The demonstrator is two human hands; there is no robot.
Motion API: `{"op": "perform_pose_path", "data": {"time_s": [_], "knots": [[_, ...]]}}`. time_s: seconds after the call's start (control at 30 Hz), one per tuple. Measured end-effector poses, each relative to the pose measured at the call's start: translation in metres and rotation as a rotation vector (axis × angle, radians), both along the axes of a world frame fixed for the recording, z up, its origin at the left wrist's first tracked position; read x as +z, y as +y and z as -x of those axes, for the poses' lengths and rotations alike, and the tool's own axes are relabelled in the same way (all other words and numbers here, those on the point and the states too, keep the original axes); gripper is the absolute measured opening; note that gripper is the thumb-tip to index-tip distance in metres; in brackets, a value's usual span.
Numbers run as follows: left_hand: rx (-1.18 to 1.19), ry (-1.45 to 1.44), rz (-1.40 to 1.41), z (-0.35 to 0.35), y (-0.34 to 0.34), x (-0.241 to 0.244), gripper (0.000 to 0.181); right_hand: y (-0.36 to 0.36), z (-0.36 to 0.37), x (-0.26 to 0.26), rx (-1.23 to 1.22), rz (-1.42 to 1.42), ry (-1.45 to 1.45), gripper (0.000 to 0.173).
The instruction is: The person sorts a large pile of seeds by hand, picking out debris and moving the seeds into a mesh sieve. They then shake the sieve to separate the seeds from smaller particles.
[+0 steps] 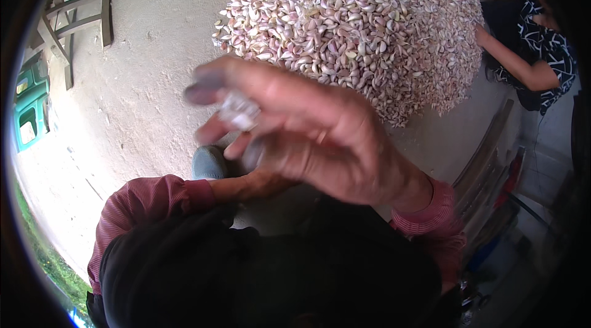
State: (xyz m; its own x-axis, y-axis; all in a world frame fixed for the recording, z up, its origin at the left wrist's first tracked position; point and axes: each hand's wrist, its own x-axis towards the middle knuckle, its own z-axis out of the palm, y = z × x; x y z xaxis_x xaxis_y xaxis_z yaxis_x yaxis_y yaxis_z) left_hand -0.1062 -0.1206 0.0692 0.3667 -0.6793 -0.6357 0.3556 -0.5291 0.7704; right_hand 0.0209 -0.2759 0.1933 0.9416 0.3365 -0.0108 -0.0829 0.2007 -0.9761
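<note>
My right hand (314, 129) is raised close to the camera, blurred, over the near edge of a heap of garlic cloves (332, 27). Its fingertips and thumb look darkened. A small whitish piece (240, 111), perhaps garlic or its skin, is held among the curled fingers; blur hides its exact kind. Lower down, my left hand (268, 182) reaches in from the left in a red striped sleeve. Most of it is hidden behind my right hand, so its fingers and anything in them do not show.
Across the heap at right, another person's arm (512, 57) reaches to the cloves. A wooden frame (78, 23) stands on the concrete floor (147, 74) at upper left, near a green plastic crate (32, 111). A wooden bench (485, 143) lies to the right. My shoe (208, 162) shows below.
</note>
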Motion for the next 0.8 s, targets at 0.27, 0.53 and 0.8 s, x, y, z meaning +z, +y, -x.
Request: {"op": "perform_pose_path", "data": {"time_s": [0.27,0.53,0.8], "knots": [[0.044,-0.003,0.002,0.005,0.005,-0.014,0.047,-0.064,0.003,-0.061,-0.056,1.076,-0.599,0.023],[0.258,-0.012,0.082,-0.005,-0.005,-0.017,0.036,-0.075,0.003,-0.083,-0.115,1.096,-0.544,0.020],[0.491,0.075,0.110,-0.033,-0.010,-0.017,0.028,-0.063,0.019,-0.081,-0.009,1.207,-0.760,0.019]]}}
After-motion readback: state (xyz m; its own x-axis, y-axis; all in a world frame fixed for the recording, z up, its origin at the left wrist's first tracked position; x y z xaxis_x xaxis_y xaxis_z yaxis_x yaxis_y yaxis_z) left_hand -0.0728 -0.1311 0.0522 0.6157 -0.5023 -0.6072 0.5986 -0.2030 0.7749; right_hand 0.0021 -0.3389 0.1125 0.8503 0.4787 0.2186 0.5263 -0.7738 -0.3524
